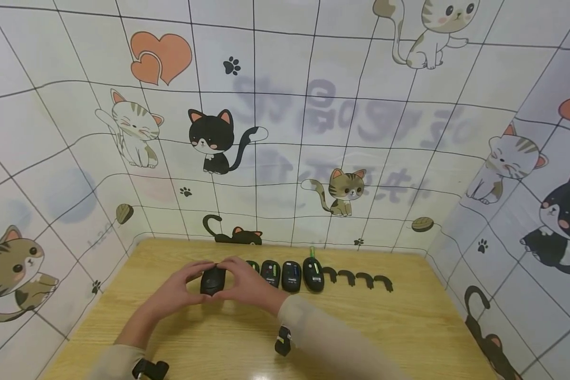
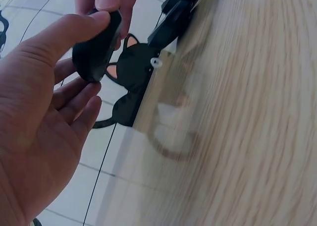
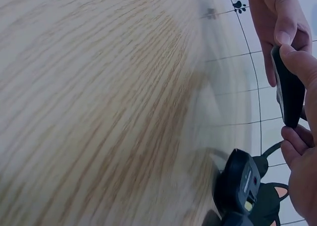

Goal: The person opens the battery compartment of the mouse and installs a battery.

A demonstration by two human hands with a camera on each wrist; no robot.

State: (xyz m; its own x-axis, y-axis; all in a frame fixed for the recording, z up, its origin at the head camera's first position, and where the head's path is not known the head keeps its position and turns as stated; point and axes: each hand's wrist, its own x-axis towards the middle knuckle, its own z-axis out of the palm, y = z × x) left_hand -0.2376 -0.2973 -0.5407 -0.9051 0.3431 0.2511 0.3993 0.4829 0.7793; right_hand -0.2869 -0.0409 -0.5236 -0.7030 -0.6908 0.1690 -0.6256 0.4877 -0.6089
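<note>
A black computer mouse (image 1: 212, 281) is held between both hands, top side toward the head camera. My left hand (image 1: 174, 291) grips its left side, thumb at the near end and fingers at the far end. From the other side my right hand (image 1: 250, 285) holds it the same way. In the left wrist view the mouse (image 2: 91, 50) is seen edge-on, with a thumb pressed on its end. The right wrist view shows the mouse (image 3: 290, 92) raised off the wooden table, both thumbs meeting at its near end.
Right of the hands, several mice (image 1: 292, 276) lie underside up in a row on the table (image 1: 361, 322); my right hand partly hides one. A green strip (image 1: 312, 252) sticks out behind the rightmost. Several dark curved pieces (image 1: 347, 277) lie farther right. A cat-print wall covering (image 1: 275, 200) encloses the table.
</note>
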